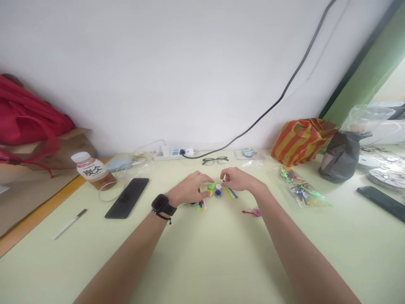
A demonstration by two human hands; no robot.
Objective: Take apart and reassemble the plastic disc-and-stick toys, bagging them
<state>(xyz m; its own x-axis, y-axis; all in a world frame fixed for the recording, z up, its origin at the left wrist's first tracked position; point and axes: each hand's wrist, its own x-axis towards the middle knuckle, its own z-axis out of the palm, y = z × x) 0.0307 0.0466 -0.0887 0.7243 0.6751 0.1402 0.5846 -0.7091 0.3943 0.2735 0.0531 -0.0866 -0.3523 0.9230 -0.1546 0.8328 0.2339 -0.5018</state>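
Observation:
My left hand [190, 188], with a black watch on its wrist, has thumb and index finger apart beside a small green disc [211, 186] and a yellow disc [210, 193]. Whether they press on the discs is hard to see. A white disc [218, 186] and a blue disc [218, 193] complete the close cluster. My right hand [236, 179] is pinched just right of it, over a small blue and yellow bit too small to name. Thin coloured plastic sticks [231, 193] lie below its fingers. More coloured pieces [201, 205] sit under my left hand.
A red arrow-shaped piece [252, 212] lies by my right forearm. Bagged plastic parts [305, 194] and a striped bag [302, 141] are on the right. Glasses [215, 161] and a power strip [174, 153] stand behind. Leftward are a phone [127, 198], bottle [93, 171] and pen [69, 224].

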